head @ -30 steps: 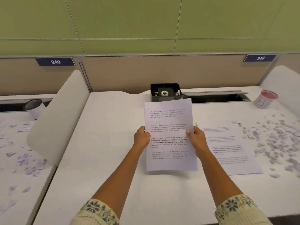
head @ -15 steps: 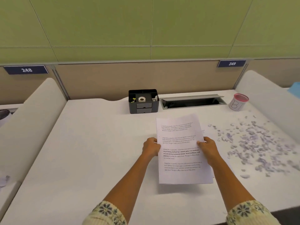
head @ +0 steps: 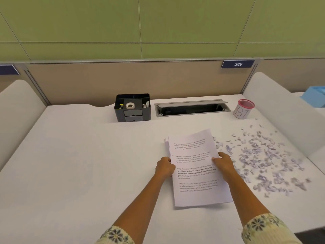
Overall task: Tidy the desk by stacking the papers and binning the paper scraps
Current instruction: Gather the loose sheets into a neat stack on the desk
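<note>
Green wall panels fill the upper half of the frame above a tan partition with a blue number plate [head: 237, 64] reading 249 at the upper right. Below it a white counter [head: 79, 164] spreads across the frame between rounded white side dividers.

Right of centre, the stack of papers [head: 197, 166] sits low over the counter, tilted slightly, printed side up, with the edges of lower sheets showing at its upper left corner. Whether it lies flat on the counter or is held just off it is not clear. The left hand [head: 164, 167] grips the stack's left edge, its fingers [head: 168, 161] curled round the paper. The right hand [head: 224, 163] grips the right edge, thumb on the top sheet.

Just right of the stack, paper scraps [head: 263, 155] lie scattered over the counter toward the right divider. At the upper right of that scatter stands a white cup [head: 243, 111] with a pink rim, marked "BI".

Against the partition at centre stands a black desk organiser [head: 132, 113] with a tape roll [head: 129, 105] in it, and beside it an open cable slot [head: 191, 107]. A blue box [head: 314, 95] shows at the right edge.
</note>
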